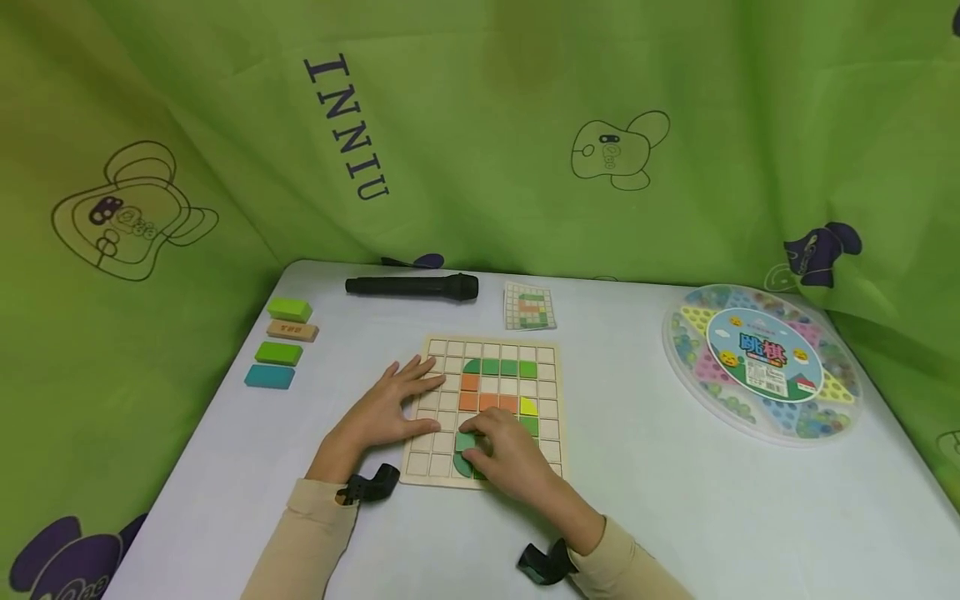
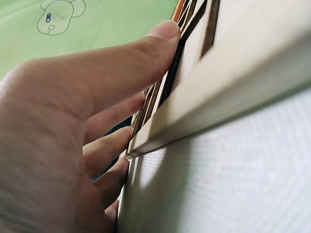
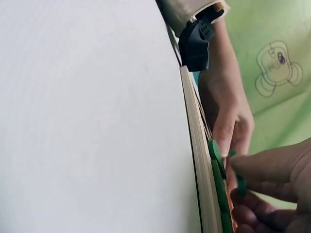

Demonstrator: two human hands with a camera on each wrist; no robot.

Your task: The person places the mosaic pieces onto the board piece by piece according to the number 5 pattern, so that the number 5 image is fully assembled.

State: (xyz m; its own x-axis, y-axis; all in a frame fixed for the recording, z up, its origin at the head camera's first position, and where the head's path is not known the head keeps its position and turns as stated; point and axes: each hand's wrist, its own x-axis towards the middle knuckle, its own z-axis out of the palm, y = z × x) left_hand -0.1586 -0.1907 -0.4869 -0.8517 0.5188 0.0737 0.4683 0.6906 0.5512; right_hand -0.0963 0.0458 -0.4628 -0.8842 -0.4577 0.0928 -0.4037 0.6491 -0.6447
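Fitting: right hand (image 1: 510, 454) is pinching a green piece (image 1: 465, 442) into the board's (image 1: 442, 446) lower rows.
Bracing: left hand (image 1: 386, 408) is lying flat, fingers spread, on the board's left edge.
Progress: upper pattern is looking filled; bottom is looking unfinished against the card (image 1: 529, 306).

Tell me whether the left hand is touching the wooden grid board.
Touching. In the head view the left hand lies flat on the wooden grid board; the left wrist view shows fingers pressed against it.
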